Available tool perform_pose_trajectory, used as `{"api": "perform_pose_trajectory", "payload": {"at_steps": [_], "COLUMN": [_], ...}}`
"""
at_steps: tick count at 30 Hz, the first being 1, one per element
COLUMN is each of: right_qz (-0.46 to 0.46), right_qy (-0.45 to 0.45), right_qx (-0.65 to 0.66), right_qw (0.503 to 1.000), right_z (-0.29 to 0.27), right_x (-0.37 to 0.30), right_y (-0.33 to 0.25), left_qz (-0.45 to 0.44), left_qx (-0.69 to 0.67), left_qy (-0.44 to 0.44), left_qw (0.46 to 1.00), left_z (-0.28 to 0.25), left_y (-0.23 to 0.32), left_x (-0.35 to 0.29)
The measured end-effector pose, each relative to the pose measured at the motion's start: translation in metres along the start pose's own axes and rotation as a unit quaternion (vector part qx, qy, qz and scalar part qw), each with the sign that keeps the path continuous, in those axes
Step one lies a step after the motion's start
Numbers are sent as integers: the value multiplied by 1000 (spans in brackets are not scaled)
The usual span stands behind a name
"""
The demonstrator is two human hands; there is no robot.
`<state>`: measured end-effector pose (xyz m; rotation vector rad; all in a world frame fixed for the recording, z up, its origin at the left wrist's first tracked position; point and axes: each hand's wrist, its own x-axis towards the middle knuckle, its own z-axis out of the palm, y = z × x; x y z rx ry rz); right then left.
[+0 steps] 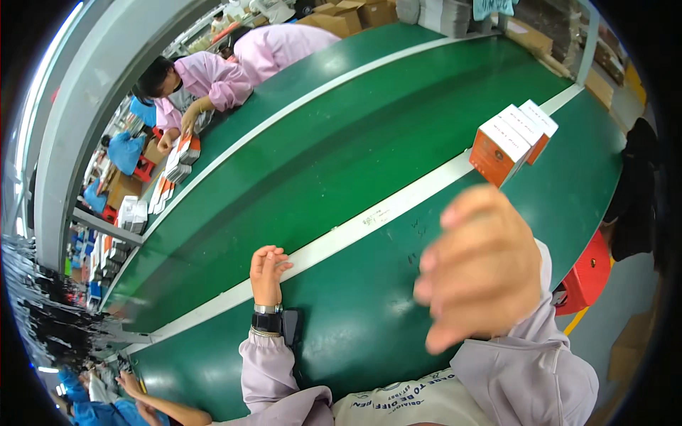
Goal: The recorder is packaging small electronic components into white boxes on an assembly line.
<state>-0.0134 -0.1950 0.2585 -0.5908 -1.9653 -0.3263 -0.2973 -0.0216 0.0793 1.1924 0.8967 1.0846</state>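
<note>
My left hand (pixel 266 275) hovers by the white strip (pixel 383 207) along the green worktable, its fingers loosely bent and apart, with nothing in them. A watch with a black band (pixel 267 322) is on that wrist. Close to the camera, my right hand (pixel 483 273) is raised and blurred, back upward. Its fingers are loosely curved, with the thumb held apart, and no object shows in it; the palm is hidden. Beyond the right hand, a small group of orange and white boxes (pixel 499 153) stands upright at the strip, apart from the hand.
A dark phone-like object (pixel 292 326) lies beside my left wrist. Across the green belt (pixel 320 142), a person in pink (pixel 213 78) handles a row of orange and white boxes (pixel 177 167). A red stool (pixel 588 277) is at the right; another person's arm (pixel 160 405) shows lower left.
</note>
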Motion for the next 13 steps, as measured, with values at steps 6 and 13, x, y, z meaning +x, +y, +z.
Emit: {"api": "perform_pose_trajectory", "payload": {"at_steps": [6,13], "right_qz": [-224,-58], "right_qy": [153,149], "right_qx": [43,81], "right_qw": [962,984], "right_z": [-21,-38], "right_x": [9,-36], "right_y": [20,6], "left_qz": [31,33], "left_qx": [17,85], "left_qy": [81,117], "left_qw": [996,989], "left_z": [1,6], "left_y": [1,1], "left_x": [-3,-8]}}
